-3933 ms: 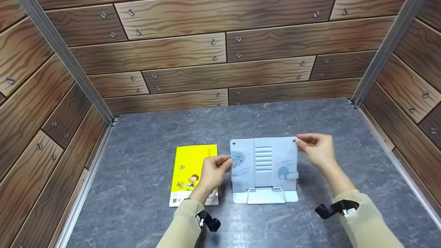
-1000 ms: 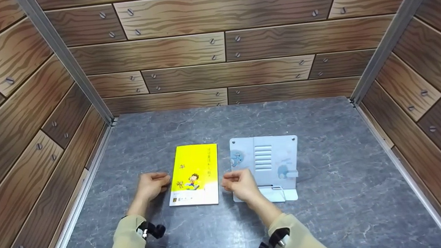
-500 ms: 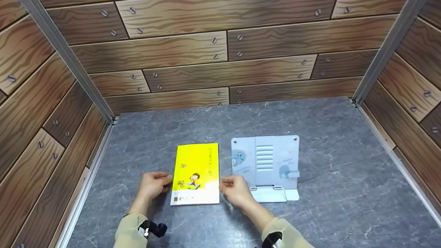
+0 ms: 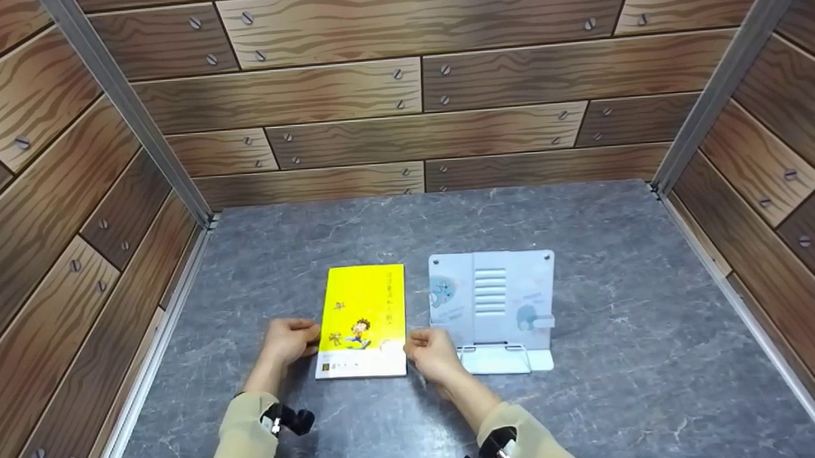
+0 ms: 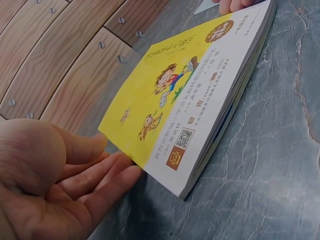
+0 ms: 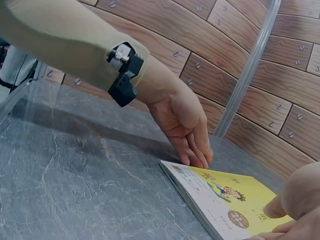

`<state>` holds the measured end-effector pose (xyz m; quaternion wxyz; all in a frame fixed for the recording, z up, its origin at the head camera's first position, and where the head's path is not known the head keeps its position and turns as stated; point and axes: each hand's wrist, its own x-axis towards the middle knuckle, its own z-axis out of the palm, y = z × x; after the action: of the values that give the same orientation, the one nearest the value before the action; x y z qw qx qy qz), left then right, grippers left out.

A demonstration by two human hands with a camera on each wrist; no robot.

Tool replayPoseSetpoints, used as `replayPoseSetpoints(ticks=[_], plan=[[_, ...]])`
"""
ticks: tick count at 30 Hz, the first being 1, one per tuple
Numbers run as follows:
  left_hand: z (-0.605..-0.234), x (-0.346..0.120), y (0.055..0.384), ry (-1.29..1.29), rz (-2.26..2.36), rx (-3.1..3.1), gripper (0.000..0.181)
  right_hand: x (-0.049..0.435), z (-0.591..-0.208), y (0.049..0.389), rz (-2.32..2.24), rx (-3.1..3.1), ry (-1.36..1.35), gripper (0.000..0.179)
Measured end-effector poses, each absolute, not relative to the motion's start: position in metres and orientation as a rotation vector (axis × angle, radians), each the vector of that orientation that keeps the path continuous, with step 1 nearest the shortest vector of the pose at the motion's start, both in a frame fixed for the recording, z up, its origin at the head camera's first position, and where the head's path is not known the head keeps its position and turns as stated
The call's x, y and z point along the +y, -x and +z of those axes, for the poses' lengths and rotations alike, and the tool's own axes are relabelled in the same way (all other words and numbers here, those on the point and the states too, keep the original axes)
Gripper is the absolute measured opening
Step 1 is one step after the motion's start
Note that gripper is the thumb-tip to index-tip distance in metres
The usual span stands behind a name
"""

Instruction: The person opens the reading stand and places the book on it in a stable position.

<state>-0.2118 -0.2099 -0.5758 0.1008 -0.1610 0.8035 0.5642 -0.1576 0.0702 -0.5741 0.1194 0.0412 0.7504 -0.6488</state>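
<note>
A book (image 4: 365,291) with a yellow and white cover, a cartoon child and small animals printed on it, lies face up between both hands. My left hand (image 4: 291,340) is at its left long edge; in the left wrist view the extended fingers (image 5: 107,182) meet that edge, thumb beside the cover's corner. At the opposite long edge is my right hand (image 4: 433,353), fingertips right at the side of the book. Just right of it a pale blue book stand (image 4: 525,286) stands unfolded, with a wire rest at the front; the right hand overlaps its lower left corner in the head view.
The grey marbled tabletop (image 4: 279,254) carries the book and the stand side by side. Wood-patterned panels (image 4: 348,89) enclose it at the back and both sides, with metal posts (image 4: 701,90) at the corners.
Earlier both hands held the stand by its sides. They have since left it and come to the book's two sides; over the last second the right hand has closed in on the right edge.
</note>
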Motion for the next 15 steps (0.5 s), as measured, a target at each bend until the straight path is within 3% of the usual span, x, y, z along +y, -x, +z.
replayPoseSetpoints(ticks=[15], plan=[[-0.5774, -0.2129, 0.2182, 0.574, 1.552, 2.376, 0.03, 0.0683, -0.5783, 0.1597, -1.919, 2.095, -0.165, 0.047]])
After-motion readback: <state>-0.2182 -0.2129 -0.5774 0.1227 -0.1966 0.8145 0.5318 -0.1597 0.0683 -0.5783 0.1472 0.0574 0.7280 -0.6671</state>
